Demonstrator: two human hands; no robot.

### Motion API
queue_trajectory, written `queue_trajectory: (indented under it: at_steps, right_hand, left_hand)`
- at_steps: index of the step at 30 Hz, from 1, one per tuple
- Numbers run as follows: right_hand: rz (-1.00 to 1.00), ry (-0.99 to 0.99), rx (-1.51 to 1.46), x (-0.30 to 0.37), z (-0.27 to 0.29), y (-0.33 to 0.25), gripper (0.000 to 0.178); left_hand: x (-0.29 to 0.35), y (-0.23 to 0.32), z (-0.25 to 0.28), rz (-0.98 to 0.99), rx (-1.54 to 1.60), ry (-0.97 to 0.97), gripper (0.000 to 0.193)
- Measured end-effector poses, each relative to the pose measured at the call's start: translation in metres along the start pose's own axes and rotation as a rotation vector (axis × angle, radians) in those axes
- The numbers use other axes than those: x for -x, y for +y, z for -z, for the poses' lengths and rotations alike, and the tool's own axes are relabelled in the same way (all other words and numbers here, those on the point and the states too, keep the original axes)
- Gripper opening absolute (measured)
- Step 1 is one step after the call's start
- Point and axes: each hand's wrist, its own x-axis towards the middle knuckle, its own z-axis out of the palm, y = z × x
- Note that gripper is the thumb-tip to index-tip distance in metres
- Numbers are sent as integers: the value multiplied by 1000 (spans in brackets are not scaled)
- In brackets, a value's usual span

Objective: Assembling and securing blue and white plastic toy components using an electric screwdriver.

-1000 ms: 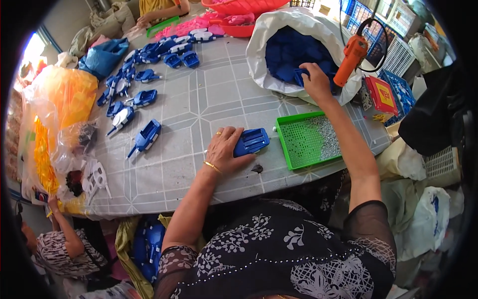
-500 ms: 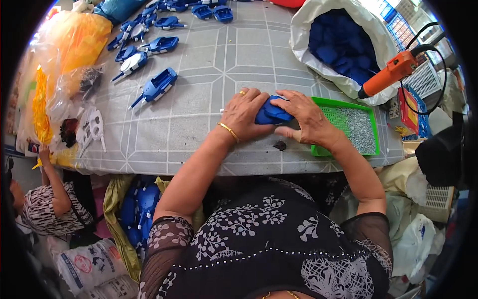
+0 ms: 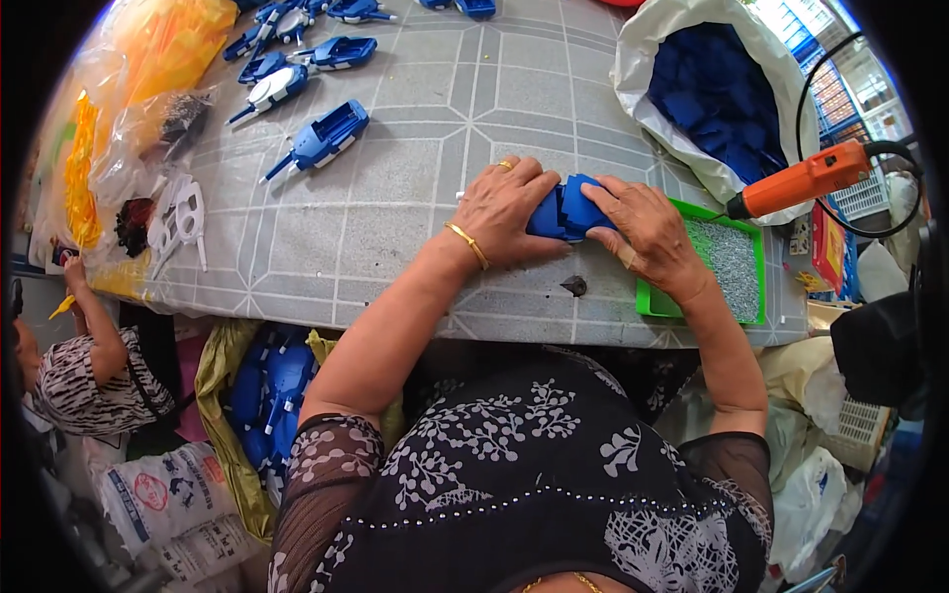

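Observation:
In front of me, above the near part of the table, my left hand is closed round a blue plastic toy body. Against its right side, my right hand pinches a flat blue cover piece between thumb and fingers. The cover sits slightly askew over the body, and a dark gap shows between them. My left palm hides much of the body. A finished-looking blue shell with a pointed tip lies up to the left, apart from both hands.
A green tray of small metal screws stands right of my hand. Above it hang an orange electric screwdriver and its cable. A white sack holds blue pieces. White plastic parts lie left, near another person's hand.
The view has shifted, so table things appear farther right. My right fingers have changed their hold, and the blue cover is now turned askew, showing a gap against the body.

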Motion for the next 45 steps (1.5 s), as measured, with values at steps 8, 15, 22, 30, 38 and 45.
queue_trajectory:
  at_steps: [8,15,22,30,38,45]
  right_hand:
    - [101,-81,61,-5,-2,0,59]
    - [94,-65,20,-5,-9,0,59]
    - [-79,698,134,34,46,17,39]
    - [-672,1082,-351,74,93,115,68]
    - [-622,1006,-809,48,95,88,36]
    - [-702,986,-1083,36,56,32,18]
  left_hand:
    - [1,0,2,19,8,-13,70]
    - [-5,2,-4,38,46,-11,65]
    - [0,18,5,162,5,-85,68]
    - [-4,20,0,135,-7,-81,66]
    - [-9,19,-2,117,-3,-101,67]
    - [-8,15,-4,118,-27,-89,66]
